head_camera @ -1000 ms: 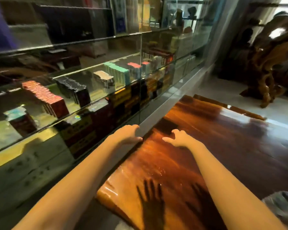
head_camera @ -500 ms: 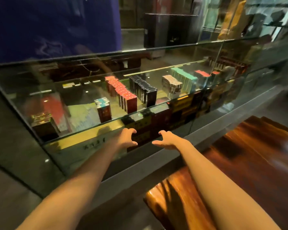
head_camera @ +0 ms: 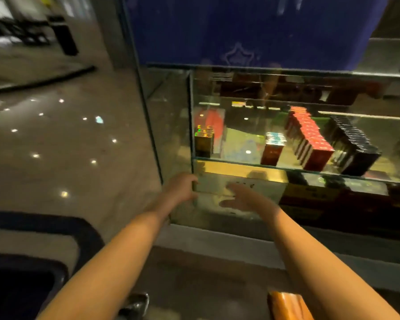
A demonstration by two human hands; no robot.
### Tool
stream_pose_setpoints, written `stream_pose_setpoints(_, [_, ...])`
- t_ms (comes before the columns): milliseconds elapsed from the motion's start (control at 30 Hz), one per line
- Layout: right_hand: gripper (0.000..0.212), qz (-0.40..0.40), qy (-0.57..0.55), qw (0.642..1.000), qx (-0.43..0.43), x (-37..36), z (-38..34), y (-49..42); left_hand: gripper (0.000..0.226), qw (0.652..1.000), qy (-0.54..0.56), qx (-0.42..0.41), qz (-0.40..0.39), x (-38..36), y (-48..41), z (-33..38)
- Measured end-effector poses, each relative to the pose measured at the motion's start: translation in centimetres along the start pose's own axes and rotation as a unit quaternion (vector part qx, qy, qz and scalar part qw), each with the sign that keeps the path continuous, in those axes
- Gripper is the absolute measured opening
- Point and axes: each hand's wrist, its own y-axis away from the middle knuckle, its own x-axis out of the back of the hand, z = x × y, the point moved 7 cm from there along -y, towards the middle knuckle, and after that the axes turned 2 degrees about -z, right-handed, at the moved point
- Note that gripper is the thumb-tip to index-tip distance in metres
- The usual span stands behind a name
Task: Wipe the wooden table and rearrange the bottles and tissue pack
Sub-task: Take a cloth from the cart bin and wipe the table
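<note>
Both bare arms reach forward, away from the camera, toward the corner of a glass display case [head_camera: 286, 139]. The left hand [head_camera: 180, 188] hangs at the case's left corner post with its fingers loosely curled; its grip is released and holds nothing. The right hand [head_camera: 245, 197] floats in front of the lower glass pane, palm turned inward and fingers spread, its grip likewise released and empty. Whether either hand touches the glass cannot be told through the blur.

Only a small rounded corner of the wooden counter [head_camera: 286, 306] shows at the bottom edge, just under the right forearm. Bottles and a tissue pack are out of view.

On the glass shelf inside the case stand a row of red packs [head_camera: 312, 139], a row of black packs [head_camera: 353, 146] just to their right, and a single gold-topped box [head_camera: 204, 140] near the left pane. A blue panel [head_camera: 252, 28] rises above the case. To the left spreads a grey floor [head_camera: 56, 146] dotted with bright reflections.
</note>
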Motion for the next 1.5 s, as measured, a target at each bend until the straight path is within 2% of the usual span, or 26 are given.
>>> stream_pose_setpoints(133, [0.059, -0.039, 0.039, 0.994, 0.092, -2.3, -7.5, -2.4, 0.037, 0.994, 0.001, 0.089, 0.069, 3.0, 4.7, -6.2])
stream_pose_setpoints(300, [0.062, -0.081, 0.077, 0.972, 0.205, -6.4, -18.9, -4.2, 0.043, 0.976, 0.029, 0.190, 0.103, 7.1, 13.0, -13.8])
stream_pose_setpoints(467, [0.062, -0.093, 0.104, 0.945, 0.296, -10.5, -30.3, -3.5, 0.042, 0.937, 0.046, 0.298, 0.175, 9.9, 23.7, -20.6])
stream_pose_setpoints(533, [0.054, -0.098, 0.113, 0.927, 0.345, -12.6, -34.7, -2.2, 0.043, 0.917, 0.069, 0.349, 0.183, 9.6, 28.0, -23.4])
stream_pose_setpoints(633, [0.035, -0.065, 0.127, 0.883, 0.447, -15.3, -40.8, 0.9, 0.045, 0.887, 0.079, 0.415, 0.187, 8.2, 34.2, -27.2])
stream_pose_setpoints(767, [0.032, -0.055, 0.122, 0.829, 0.543, -19.0, -47.2, 4.5, 0.045, 0.844, 0.102, 0.490, 0.193, 5.6, 42.2, -31.6])
stream_pose_setpoints(833, [0.028, -0.103, 0.128, 0.811, 0.562, -21.8, -49.7, 6.0, 0.045, 0.822, 0.115, 0.526, 0.188, 4.1, 45.7, -33.4])
stream_pose_setpoints(967, [0.040, -0.158, 0.178, 0.779, 0.580, -28.6, -53.1, 8.8, 0.050, 0.774, 0.130, 0.587, 0.197, 0.8, 51.9, -36.2])
stream_pose_setpoints(1100, [0.048, -0.213, 0.219, 0.757, 0.577, -35.5, -54.4, 10.7, 0.052, 0.743, 0.154, 0.621, 0.195, -3.0, 55.8, -38.3])
stream_pose_setpoints(1267, [0.061, -0.269, 0.275, 0.728, 0.568, -43.2, -54.4, 12.4, 0.058, 0.722, 0.182, 0.646, 0.170, -7.1, 58.3, -40.4])
stream_pose_setpoints(1400, [0.079, -0.321, 0.337, 0.679, 0.568, -48.5, -53.6, 13.9, 0.072, 0.714, 0.200, 0.658, 0.137, -10.2, 59.3, -41.6])
stream_pose_setpoints(1500, [0.089, -0.337, 0.363, 0.645, 0.582, -51.5, -53.1, 15.2, 0.085, 0.725, 0.219, 0.645, 0.104, -12.5, 59.6, -42.2])
